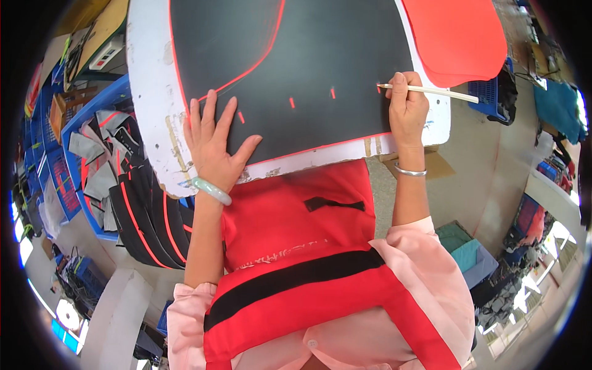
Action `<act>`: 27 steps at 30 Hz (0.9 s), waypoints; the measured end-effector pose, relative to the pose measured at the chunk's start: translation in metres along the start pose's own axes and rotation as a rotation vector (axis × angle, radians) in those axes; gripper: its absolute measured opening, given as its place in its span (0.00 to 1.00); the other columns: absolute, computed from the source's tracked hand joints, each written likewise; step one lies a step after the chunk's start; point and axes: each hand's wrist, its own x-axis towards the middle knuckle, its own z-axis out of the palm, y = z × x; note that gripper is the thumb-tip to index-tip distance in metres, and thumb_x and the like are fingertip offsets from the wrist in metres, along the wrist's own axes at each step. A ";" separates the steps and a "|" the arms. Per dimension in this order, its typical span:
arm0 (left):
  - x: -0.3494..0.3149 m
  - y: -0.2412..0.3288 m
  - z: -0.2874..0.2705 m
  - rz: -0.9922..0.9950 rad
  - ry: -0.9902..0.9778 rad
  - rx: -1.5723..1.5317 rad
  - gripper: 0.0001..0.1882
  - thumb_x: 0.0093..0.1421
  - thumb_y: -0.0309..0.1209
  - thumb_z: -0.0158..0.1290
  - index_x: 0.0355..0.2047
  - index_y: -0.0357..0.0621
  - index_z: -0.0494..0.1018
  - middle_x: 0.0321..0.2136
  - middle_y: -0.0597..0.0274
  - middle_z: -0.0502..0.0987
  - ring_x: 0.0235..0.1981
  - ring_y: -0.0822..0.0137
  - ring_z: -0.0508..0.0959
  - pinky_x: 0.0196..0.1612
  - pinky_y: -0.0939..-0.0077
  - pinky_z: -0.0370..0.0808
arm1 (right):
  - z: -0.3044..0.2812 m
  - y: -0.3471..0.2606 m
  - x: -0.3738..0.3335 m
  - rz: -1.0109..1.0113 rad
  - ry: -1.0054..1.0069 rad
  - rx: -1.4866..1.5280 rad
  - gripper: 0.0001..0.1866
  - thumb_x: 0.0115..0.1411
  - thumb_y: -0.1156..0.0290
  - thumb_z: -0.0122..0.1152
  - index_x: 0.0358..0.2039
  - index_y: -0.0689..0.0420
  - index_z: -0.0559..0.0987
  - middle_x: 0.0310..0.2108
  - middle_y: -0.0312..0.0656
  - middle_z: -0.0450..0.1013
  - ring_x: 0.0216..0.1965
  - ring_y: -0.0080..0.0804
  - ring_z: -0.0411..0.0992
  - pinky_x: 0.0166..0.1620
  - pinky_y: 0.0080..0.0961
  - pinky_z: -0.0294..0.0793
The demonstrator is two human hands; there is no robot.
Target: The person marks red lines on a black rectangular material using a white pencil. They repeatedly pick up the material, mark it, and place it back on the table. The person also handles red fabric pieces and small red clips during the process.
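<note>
Pencil (447,94) in right fingers (399,89); left hand (217,145) on sheet (320,58).

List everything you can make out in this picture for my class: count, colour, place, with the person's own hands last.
black sheet: one, black, on the white table
white table: one, white, top centre
short marks: four, red, across the black sheet
pencil: one, whitish, in the right hand
rounded piece: at least one, red, table's far right
large bin: one, blue, left of the table
strips: several, black and red, at the large bin
apron: one, red and black, worn
shirt: one, pink, worn
bracelet: one, pale green, left arm
bangle: one, silver, right arm
left hand: one, bare, on the black sheet
right hand: one, bare, holding the pencil
</note>
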 end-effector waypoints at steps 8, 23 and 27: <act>-0.003 -0.002 0.001 0.007 0.022 -0.007 0.34 0.51 0.48 0.62 0.58 0.52 0.70 0.66 0.58 0.58 0.68 0.48 0.51 0.67 0.48 0.44 | -0.012 -0.011 0.014 0.142 -0.137 0.086 0.18 0.67 0.61 0.50 0.23 0.59 0.71 0.16 0.35 0.66 0.19 0.21 0.64 0.26 0.21 0.64; -0.007 -0.009 0.009 0.005 0.140 -0.087 0.43 0.48 0.50 0.63 0.62 0.46 0.62 0.66 0.45 0.53 0.67 0.43 0.51 0.67 0.47 0.46 | -0.030 0.000 0.017 0.154 0.036 -0.640 0.17 0.62 0.60 0.50 0.43 0.56 0.79 0.41 0.51 0.72 0.41 0.53 0.73 0.44 0.43 0.71; -0.006 -0.004 0.006 -0.048 0.179 -0.139 0.44 0.47 0.47 0.65 0.63 0.46 0.61 0.67 0.42 0.50 0.67 0.41 0.49 0.67 0.49 0.46 | -0.036 0.001 0.019 0.086 0.103 -0.610 0.16 0.60 0.59 0.54 0.41 0.57 0.79 0.41 0.50 0.72 0.41 0.52 0.73 0.44 0.42 0.71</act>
